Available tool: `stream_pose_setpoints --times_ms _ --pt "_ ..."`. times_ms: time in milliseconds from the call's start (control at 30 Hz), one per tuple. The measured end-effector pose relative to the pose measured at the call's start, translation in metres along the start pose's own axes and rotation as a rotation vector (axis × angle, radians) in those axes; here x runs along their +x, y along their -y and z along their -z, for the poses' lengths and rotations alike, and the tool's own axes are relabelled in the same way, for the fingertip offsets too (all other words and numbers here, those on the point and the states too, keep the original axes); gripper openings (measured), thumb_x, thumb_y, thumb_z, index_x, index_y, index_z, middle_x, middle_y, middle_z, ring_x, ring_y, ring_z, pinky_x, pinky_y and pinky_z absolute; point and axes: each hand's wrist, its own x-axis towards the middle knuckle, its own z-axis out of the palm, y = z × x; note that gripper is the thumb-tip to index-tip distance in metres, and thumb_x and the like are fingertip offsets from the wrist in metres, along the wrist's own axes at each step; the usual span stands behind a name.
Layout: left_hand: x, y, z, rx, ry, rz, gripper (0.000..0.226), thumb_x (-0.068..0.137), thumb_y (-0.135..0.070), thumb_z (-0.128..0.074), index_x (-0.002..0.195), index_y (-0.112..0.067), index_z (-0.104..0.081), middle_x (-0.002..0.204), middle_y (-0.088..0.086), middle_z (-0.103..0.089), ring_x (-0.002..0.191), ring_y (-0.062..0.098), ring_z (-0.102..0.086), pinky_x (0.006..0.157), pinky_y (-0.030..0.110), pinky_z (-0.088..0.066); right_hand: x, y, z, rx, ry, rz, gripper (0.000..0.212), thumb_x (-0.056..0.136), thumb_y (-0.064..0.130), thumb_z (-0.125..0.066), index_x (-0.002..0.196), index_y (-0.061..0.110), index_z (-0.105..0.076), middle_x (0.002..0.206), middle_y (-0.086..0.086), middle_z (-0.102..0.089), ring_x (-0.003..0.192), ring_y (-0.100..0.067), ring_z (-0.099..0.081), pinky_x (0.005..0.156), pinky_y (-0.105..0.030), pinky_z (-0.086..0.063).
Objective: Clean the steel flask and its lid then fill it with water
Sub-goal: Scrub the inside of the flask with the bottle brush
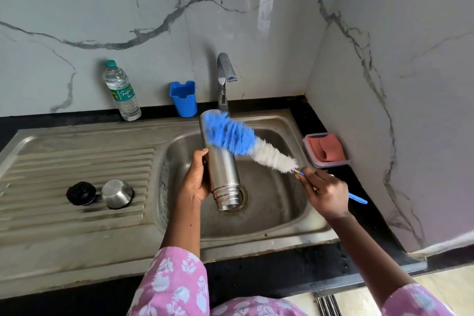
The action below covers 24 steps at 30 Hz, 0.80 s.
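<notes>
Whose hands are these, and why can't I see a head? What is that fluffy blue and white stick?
No machine here. A person wears a camera on their head, so this one picture looks down at their own hands over a steel sink. The left hand holds a steel flask, mouth pointing down towards the drain. The right hand grips the blue handle of a bottle brush; its bristles lie across the flask's upper end. On the ribbed draining board sit a black stopper and a steel cap. Behind stand a water bottle, a blue cup and the tap.
</notes>
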Motion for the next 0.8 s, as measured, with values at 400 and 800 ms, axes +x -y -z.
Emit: stream_pose_setpoints --times_ms 400,800 --pt "-0.003 0.001 -0.012 0.143 -0.064 0.09 0.099 0.058 -0.086 -0.049 0.123 -0.012 -0.057 0.108 0.016 -0.068 0.093 0.027 -0.067 0.072 0.038 -0.055 0.017 0.012 -0.014 -0.104 -0.061 -0.074 0.034 0.093 0.036 -0.051 0.082 0.015 -0.075 0.053 0.0 -0.056 0.039 -0.021 -0.053 0.033 -0.023 -0.034" --pt "-0.012 0.003 -0.012 0.135 -0.058 0.068 0.083 0.061 -0.039 -0.083 0.129 -0.007 -0.048 0.103 0.014 -0.066 0.086 0.026 -0.064 0.064 0.037 -0.054 0.008 0.007 -0.016 -0.042 -0.043 -0.083 0.027 0.088 0.033 -0.059 0.083 0.013 -0.075 0.055 0.0 -0.058 0.04 -0.02 -0.054 0.031 -0.025 -0.037"
